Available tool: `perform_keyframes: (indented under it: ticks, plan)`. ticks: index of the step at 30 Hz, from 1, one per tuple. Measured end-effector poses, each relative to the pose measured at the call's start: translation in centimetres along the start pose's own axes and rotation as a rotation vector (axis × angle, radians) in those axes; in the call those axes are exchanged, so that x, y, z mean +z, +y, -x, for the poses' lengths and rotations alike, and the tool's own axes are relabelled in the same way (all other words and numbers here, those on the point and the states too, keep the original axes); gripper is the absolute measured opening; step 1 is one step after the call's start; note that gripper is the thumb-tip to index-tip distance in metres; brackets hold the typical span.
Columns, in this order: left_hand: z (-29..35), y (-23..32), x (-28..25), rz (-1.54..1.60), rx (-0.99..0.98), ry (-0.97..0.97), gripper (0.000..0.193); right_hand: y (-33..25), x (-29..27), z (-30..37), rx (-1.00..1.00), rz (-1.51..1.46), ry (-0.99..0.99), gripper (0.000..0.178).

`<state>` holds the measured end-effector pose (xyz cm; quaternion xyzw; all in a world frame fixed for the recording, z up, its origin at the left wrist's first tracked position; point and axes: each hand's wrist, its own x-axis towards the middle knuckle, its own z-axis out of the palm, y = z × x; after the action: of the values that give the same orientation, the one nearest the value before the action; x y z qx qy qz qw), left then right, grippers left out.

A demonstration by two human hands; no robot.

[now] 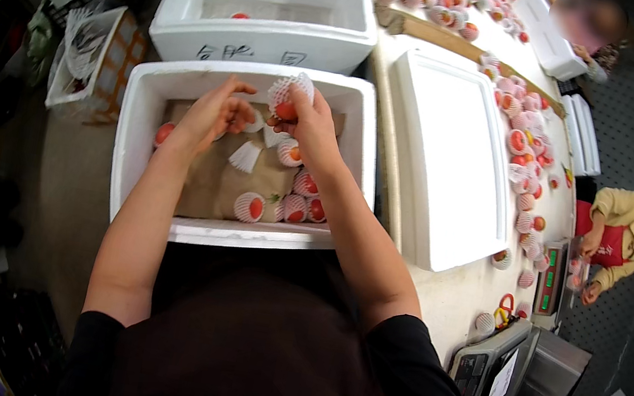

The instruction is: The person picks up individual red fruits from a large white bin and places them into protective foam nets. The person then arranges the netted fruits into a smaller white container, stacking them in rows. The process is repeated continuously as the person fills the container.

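Note:
My right hand [306, 125] grips a red round fruit [287, 111] with a white foam net sleeve [291, 90] around part of it, above a white foam box [125, 141]. To its left, my left hand [218, 113] hovers over the same box, fingers apart and curved, with nothing seen in them. Loose white foam net sleeves [245, 157] lie below the hands on the brown paper lining [210, 184]. Several net-wrapped red fruits [250, 207] rest along the box's near and right sides. One bare-looking red fruit [164, 134] sits by the left wall.
Behind stands another white foam box [261, 33] with a red fruit inside. On the right-hand table are a white foam lid [452, 166], many net-wrapped fruits [524, 140], scissors [506, 311] and a scale [485, 369]. Two other people work beyond it. A crate [97, 60] stands left.

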<state>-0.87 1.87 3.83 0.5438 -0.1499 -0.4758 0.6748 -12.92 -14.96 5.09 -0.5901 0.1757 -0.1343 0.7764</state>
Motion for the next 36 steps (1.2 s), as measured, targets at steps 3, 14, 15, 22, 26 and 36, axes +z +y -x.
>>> perform_keyframes:
  ticks: [3,14,15,22,26,36]
  plan:
    - [0.0,0.0,0.4,-0.059,-0.002,0.107,0.039,-3.7,-2.0,0.4,0.107,-0.374,0.046,0.04]
    - [-0.1,-0.5,0.2,-0.04,0.059,0.037,0.03,-8.6,-15.8,2.2,0.107,-0.295,0.306,0.036]
    - [-0.1,-0.6,0.1,-0.035,0.056,0.036,0.029,-8.5,-16.9,1.4,0.144,-0.336,0.307,0.037]
    - [-0.4,-0.5,-0.1,-0.041,0.019,0.051,0.026,-10.6,-21.2,-10.0,0.217,-0.35,0.477,0.042]
    - [-0.5,-0.2,0.7,-0.034,0.015,0.057,0.025,-16.2,-26.1,-18.4,-0.137,-0.616,0.36,0.04]
    - [-0.2,-0.5,-0.5,0.02,0.11,0.237,0.019,-14.0,-13.2,-13.9,-0.192,0.498,0.296,0.031]
